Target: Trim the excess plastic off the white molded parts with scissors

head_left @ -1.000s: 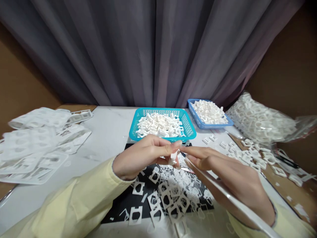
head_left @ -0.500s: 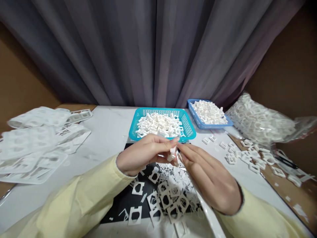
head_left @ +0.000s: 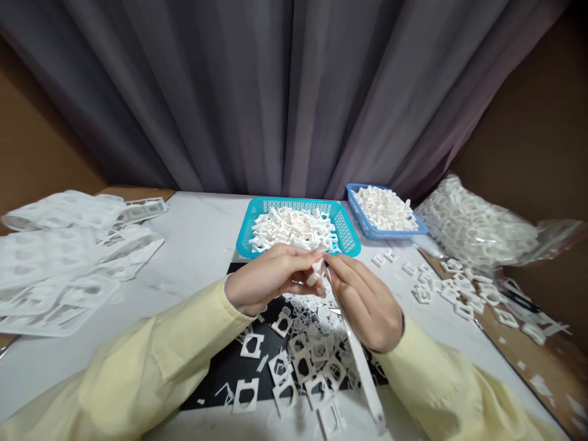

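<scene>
My left hand (head_left: 271, 275) pinches a small white piece (head_left: 316, 271) between thumb and fingers, just in front of the teal basket. My right hand (head_left: 365, 300) is closed on a long, thin white tool (head_left: 361, 367), whose upper end meets the small piece and whose lower end points toward me. Beneath both hands, white square frames with round holes (head_left: 245, 395) and thin scraps (head_left: 316, 324) lie on a black mat (head_left: 206, 383). The teal basket (head_left: 242, 236) holds a heap of small white parts (head_left: 294, 226).
A blue basket (head_left: 367, 226) of white parts stands back right, beside a clear bag (head_left: 478, 226) of similar parts. Loose white rings (head_left: 463, 288) lie right, near a black-handled tool (head_left: 521, 297). White moulded sheets (head_left: 55, 257) are stacked left. A grey curtain (head_left: 229, 92) hangs behind.
The right hand and long tool have turned, the tool's lower end swinging left and the wrist shifting left. The small piece has tilted slightly in the left hand. The whole view has shifted a little.
</scene>
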Demonstrator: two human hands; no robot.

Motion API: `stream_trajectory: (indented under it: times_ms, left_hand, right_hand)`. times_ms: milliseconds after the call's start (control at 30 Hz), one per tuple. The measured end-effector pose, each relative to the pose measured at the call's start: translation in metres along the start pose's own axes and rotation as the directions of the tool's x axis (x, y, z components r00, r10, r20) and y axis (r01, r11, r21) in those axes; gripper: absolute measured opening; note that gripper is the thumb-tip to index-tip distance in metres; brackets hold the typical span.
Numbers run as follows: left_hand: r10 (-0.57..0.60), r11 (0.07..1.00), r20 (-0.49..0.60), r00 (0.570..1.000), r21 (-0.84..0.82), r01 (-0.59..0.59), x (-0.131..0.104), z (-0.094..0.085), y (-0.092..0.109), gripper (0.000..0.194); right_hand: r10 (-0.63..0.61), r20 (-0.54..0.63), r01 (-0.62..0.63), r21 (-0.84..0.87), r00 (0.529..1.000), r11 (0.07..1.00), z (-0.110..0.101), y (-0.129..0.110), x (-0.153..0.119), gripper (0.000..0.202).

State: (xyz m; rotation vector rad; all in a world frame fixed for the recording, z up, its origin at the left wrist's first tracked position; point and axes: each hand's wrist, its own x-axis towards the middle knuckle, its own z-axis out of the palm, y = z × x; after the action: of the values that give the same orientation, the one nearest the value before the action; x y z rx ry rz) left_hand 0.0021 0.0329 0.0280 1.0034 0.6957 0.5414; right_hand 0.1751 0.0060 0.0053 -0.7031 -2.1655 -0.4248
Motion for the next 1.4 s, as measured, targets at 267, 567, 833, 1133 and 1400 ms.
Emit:
stream_trajectory:
  times_ms: [267,567,833,1133,1400]
  left_hand:
    - [0.013,0.98,0.009,1.0,0.197,-0.014,-0.014,0.013,0.007,0.037]
    - [0.24,0.888,-0.019,0.971,0.408,-0.212,-0.029,0.02,0.014,0.033]
    - [0.303,0.814,-0.036,0.952,0.529,-0.239,-0.034,0.026,0.015,0.033]
    - [0.304,0.812,-0.066,0.95,0.541,-0.222,-0.033,0.027,0.014,0.034]
    - [0.309,0.822,-0.081,0.948,0.524,-0.223,-0.033,0.03,0.013,0.035]
  right_hand:
    - [0.347,-0.089,-0.349,-0.004,0.934,0.937,-0.039,0.021,0.012,0.01]
    - [0.472,0.312,-0.564,0.396,0.825,0.725,-0.074,-0.01,0.023,0.013]
    - [0.431,0.278,-0.512,0.446,0.859,0.734,-0.069,-0.02,0.024,0.009]
    - [0.389,0.165,-0.422,0.333,0.907,0.843,-0.064,-0.026,0.019,0.012]
    - [0.363,0.146,-0.388,0.218,0.92,0.896,-0.062,-0.034,0.016,0.015]
